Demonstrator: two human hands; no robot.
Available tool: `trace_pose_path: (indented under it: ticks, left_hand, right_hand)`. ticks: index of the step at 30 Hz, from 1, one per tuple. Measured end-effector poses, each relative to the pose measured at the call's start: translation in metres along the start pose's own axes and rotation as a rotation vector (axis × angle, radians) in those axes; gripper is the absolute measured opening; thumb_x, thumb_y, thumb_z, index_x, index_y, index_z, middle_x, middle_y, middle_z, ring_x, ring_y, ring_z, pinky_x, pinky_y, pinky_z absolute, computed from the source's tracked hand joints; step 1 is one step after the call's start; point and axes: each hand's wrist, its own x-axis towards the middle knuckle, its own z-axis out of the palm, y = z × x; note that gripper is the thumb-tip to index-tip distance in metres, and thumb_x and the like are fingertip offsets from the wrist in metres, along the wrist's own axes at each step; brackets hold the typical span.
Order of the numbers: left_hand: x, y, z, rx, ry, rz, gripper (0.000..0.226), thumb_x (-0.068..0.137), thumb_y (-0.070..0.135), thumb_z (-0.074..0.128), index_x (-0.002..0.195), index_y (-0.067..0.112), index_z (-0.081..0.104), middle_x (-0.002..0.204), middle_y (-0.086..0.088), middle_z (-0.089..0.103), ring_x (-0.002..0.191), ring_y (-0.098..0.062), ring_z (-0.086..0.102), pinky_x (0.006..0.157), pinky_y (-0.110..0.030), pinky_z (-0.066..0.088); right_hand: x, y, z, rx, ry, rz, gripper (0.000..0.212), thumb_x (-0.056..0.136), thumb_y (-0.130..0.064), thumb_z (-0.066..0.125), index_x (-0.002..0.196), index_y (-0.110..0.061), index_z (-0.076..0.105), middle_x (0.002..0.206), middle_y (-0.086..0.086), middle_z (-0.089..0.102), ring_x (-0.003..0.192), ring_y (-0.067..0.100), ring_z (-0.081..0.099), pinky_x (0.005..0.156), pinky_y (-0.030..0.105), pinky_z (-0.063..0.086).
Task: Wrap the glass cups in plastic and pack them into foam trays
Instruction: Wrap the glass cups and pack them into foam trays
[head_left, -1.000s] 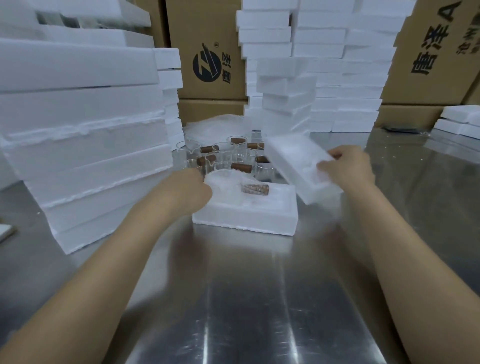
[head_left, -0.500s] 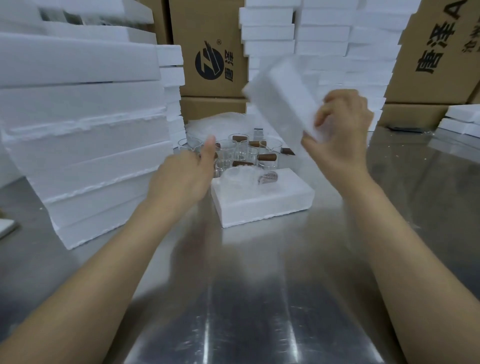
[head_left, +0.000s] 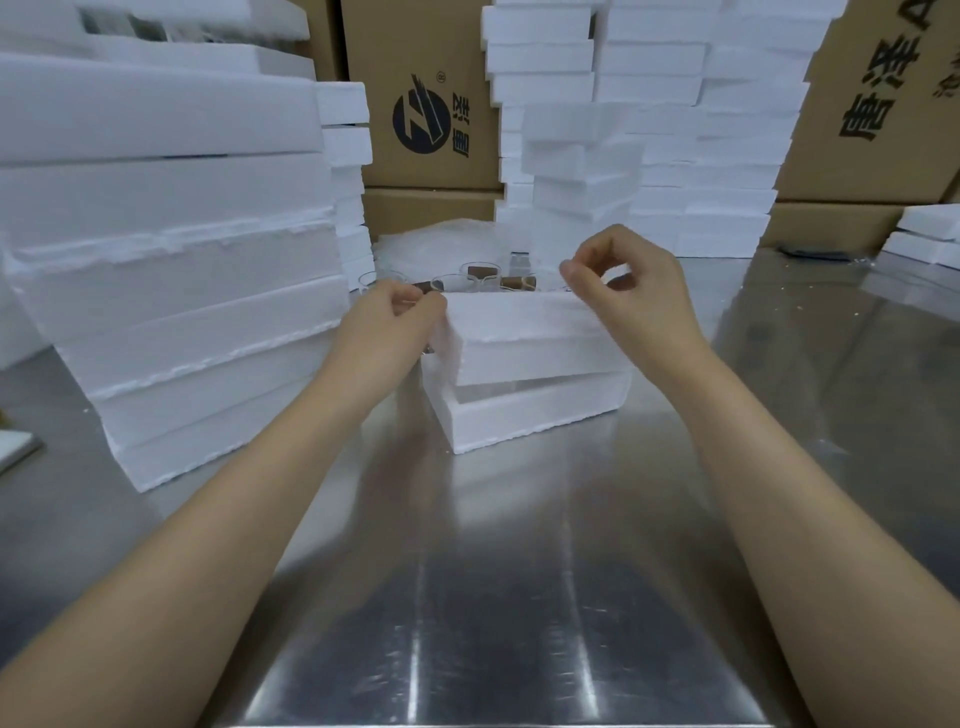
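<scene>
- The left hand (head_left: 395, 322) grips the left end of the upper foam tray (head_left: 519, 332), fingers curled round its corner.
- The right hand (head_left: 634, 296) sits over that tray's far right corner with curled fingers; whether it is pinching the foam or only resting on it, I cannot tell.
- The upper tray lies askew on the lower foam tray (head_left: 535, 415), with a gap showing along the near side, so the pair looks unclosed.
- To close it well, I would square the corners first, then press down evenly at both ends. Foam crumbles at its edges and glass may sit underneath.
- Any cup between the trays is hidden. The loose glass cups (head_left: 480, 270) stand just behind the trays, close to both hands.
- A foam stack (head_left: 171, 291) rises near the left forearm, leaving little room on that side.
- More foam (head_left: 582, 156) and a plastic pile (head_left: 441, 239) crowd the back.
- The steel surface (head_left: 519, 571) lies open toward the person and to the right, which looks like the safest way to slide the closed pair.
</scene>
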Motion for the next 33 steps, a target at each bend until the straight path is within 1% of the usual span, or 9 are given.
trace_pose_path:
  ticks: [2, 5, 11, 14, 18, 21, 25, 30, 33]
  left_hand:
    - [0.004, -0.003, -0.001, 0.006, 0.026, 0.027, 0.035, 0.080, 0.041, 0.056, 0.108, 0.020, 0.061, 0.101, 0.009, 0.067, 0.076, 0.002, 0.065, 0.082, -0.031, 0.053]
    - [0.005, -0.006, -0.002, -0.001, 0.005, 0.006, 0.028, 0.086, 0.036, 0.054, 0.104, 0.016, 0.062, 0.098, 0.008, 0.066, 0.086, -0.010, 0.065, 0.085, -0.033, 0.051]
    - [0.001, 0.001, 0.005, -0.193, -0.147, -0.123, 0.010, 0.091, 0.022, 0.049, 0.082, 0.022, 0.054, 0.085, -0.002, 0.055, 0.079, -0.018, 0.053, 0.073, -0.034, 0.043]
    - [0.002, -0.005, 0.009, -0.182, -0.175, -0.146, 0.011, 0.091, 0.014, 0.045, 0.089, 0.020, 0.054, 0.088, -0.003, 0.054, 0.082, -0.017, 0.051, 0.076, -0.033, 0.039]
    - [0.007, -0.011, 0.012, -0.144, -0.164, -0.139, 0.017, 0.091, 0.013, 0.040, 0.100, 0.014, 0.055, 0.094, -0.007, 0.054, 0.084, -0.019, 0.050, 0.082, -0.034, 0.042]
    - [0.006, -0.015, 0.013, -0.038, -0.148, -0.124, 0.025, 0.092, 0.019, 0.035, 0.103, 0.008, 0.055, 0.101, -0.009, 0.061, 0.098, -0.026, 0.056, 0.101, -0.044, 0.044]
    - [0.004, -0.014, 0.011, -0.011, -0.141, -0.112, 0.021, 0.097, 0.022, 0.032, 0.086, 0.023, 0.050, 0.093, 0.000, 0.054, 0.105, -0.027, 0.050, 0.105, -0.046, 0.040]
    - [0.003, -0.014, 0.009, -0.029, -0.172, -0.115, 0.039, 0.089, 0.026, 0.031, 0.111, 0.000, 0.049, 0.118, -0.021, 0.057, 0.111, -0.032, 0.056, 0.104, -0.054, 0.040]
    - [0.002, -0.012, 0.007, -0.057, -0.204, -0.104, 0.040, 0.078, 0.036, 0.031, 0.101, 0.014, 0.054, 0.100, -0.010, 0.055, 0.093, -0.020, 0.052, 0.104, -0.055, 0.037]
  right_hand:
    - [0.003, 0.007, -0.003, -0.068, -0.034, 0.091, 0.013, 0.087, -0.036, 0.057, 0.084, -0.026, 0.065, 0.099, -0.017, 0.060, 0.102, 0.003, 0.053, 0.083, 0.017, 0.036]
    - [0.006, 0.014, -0.007, -0.068, -0.219, 0.221, 0.020, 0.089, -0.044, 0.050, 0.091, -0.036, 0.068, 0.119, -0.011, 0.056, 0.112, 0.001, 0.048, 0.085, 0.010, 0.032]
    - [0.003, 0.016, -0.005, -0.114, -0.359, 0.249, 0.016, 0.084, -0.042, 0.064, 0.097, -0.035, 0.069, 0.123, -0.016, 0.056, 0.118, -0.002, 0.048, 0.093, 0.016, 0.034]
    - [0.002, 0.015, -0.008, -0.106, -0.430, 0.302, 0.023, 0.084, -0.044, 0.066, 0.106, -0.039, 0.065, 0.131, -0.016, 0.048, 0.124, -0.003, 0.040, 0.092, 0.018, 0.031]
    - [0.002, 0.014, -0.009, -0.083, -0.456, 0.312, 0.025, 0.084, -0.045, 0.066, 0.107, -0.036, 0.063, 0.131, -0.016, 0.041, 0.120, -0.005, 0.036, 0.081, 0.012, 0.029]
    - [0.002, 0.016, -0.010, -0.135, -0.509, 0.298, 0.025, 0.084, -0.053, 0.062, 0.106, -0.040, 0.061, 0.127, -0.015, 0.034, 0.118, -0.003, 0.034, 0.087, 0.017, 0.025]
    - [0.004, 0.022, -0.015, -0.054, -0.551, 0.362, 0.013, 0.086, -0.055, 0.058, 0.098, -0.050, 0.061, 0.121, -0.021, 0.034, 0.127, 0.001, 0.033, 0.105, 0.028, 0.023]
    - [0.003, 0.032, -0.016, 0.138, -0.611, 0.482, 0.046, 0.085, -0.048, 0.064, 0.126, -0.055, 0.046, 0.138, -0.018, 0.043, 0.131, 0.007, 0.041, 0.110, 0.033, 0.028]
    - [0.001, 0.036, -0.028, 0.266, -0.792, 0.494, 0.056, 0.078, -0.032, 0.069, 0.127, -0.049, 0.048, 0.121, -0.029, 0.058, 0.112, -0.004, 0.057, 0.088, 0.018, 0.047]
